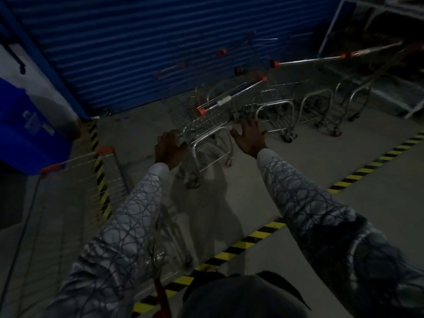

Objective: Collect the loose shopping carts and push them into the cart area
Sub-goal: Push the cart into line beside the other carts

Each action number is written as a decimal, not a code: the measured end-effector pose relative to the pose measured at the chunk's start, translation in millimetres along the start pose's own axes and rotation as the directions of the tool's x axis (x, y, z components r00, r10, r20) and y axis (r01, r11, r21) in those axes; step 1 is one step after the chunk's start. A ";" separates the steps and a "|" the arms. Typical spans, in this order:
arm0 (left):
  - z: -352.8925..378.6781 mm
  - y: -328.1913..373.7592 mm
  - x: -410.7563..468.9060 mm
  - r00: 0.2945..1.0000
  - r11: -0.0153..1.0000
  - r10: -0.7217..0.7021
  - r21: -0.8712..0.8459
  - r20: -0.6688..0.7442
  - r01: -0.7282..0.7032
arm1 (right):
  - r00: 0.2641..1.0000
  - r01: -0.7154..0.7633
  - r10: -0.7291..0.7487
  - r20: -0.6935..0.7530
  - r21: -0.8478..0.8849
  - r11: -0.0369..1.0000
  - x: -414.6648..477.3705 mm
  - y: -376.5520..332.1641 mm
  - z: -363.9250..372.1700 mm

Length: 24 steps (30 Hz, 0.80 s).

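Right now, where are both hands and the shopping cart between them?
left hand (168,146): head view, back of hand
right hand (250,138): head view, back of hand
shopping cart (207,134): head view, chrome frame

Two hands: one left hand (168,149), one right hand (249,137). At least five shopping carts (206,131): one at the floor's left edge, one between the hands, three or more in a row toward the far right corner, too dim to count exactly. One blue shutter (160,42). One blue bin (27,129). Two yellow-and-black floor stripes (252,239).
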<state>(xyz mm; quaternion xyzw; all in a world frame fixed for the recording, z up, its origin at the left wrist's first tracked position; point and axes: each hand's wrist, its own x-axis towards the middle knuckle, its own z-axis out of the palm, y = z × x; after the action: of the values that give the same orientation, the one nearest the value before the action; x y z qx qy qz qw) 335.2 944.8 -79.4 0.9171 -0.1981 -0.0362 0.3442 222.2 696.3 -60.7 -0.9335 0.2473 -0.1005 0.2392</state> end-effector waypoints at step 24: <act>185.2 115.7 296.7 0.977 0.973 -0.210 -0.112 -0.045 0.204 | 0.980 0.033 -0.053 0.193 0.107 0.994 368.9 140.3 6.9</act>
<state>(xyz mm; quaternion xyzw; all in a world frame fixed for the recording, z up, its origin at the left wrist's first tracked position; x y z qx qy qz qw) 531.1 636.2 -124.8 0.9137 -0.0894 -0.0565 0.3924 482.6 403.9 -110.7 -0.9303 0.1969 -0.0262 0.3082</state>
